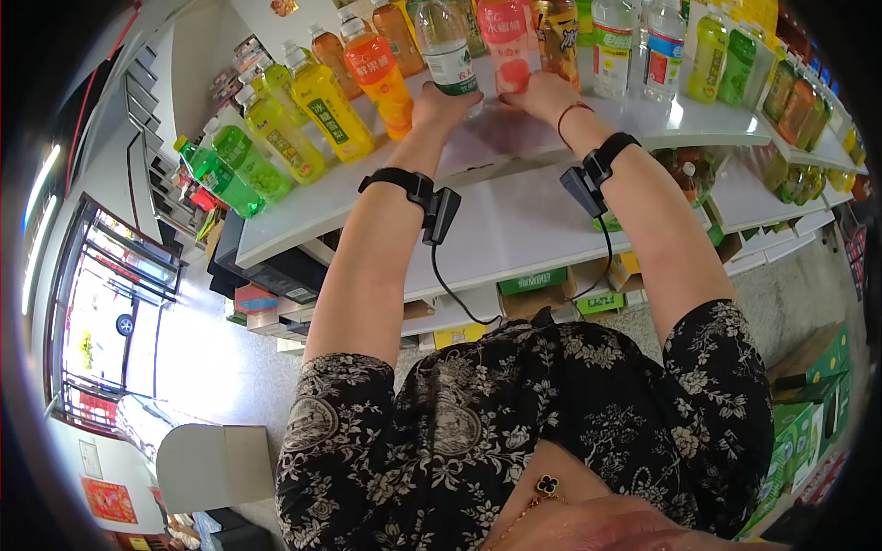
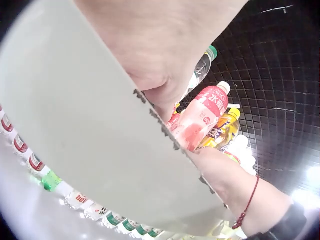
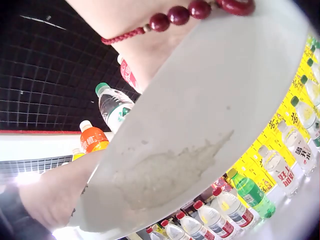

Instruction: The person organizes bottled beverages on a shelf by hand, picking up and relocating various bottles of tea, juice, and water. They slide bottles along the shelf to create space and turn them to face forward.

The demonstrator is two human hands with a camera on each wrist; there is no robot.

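Forearms raised to white shelf [image 1: 514,129], camera strapped on each wrist. Left hand [image 1: 443,106]: fingers curled round base of clear green-label bottle [image 1: 448,50], upright at shelf front. Right hand [image 1: 544,95]: grips base of pink drink bottle [image 1: 503,37], upright, just beside clear one. Orange juice bottle [image 1: 378,78] further left; water bottles [image 1: 611,46] to right.

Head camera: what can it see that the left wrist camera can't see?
Only the head view shows the yellow and green bottles lined up on the shelf, the flowered dress and the black wrist straps. Only the left wrist view shows the dark grid ceiling and a row of red-labelled bottles past the shelf's edge. Both show the left hand gripping the clear bottle, and the right hand, with its red bracelet, holding the pink bottle.
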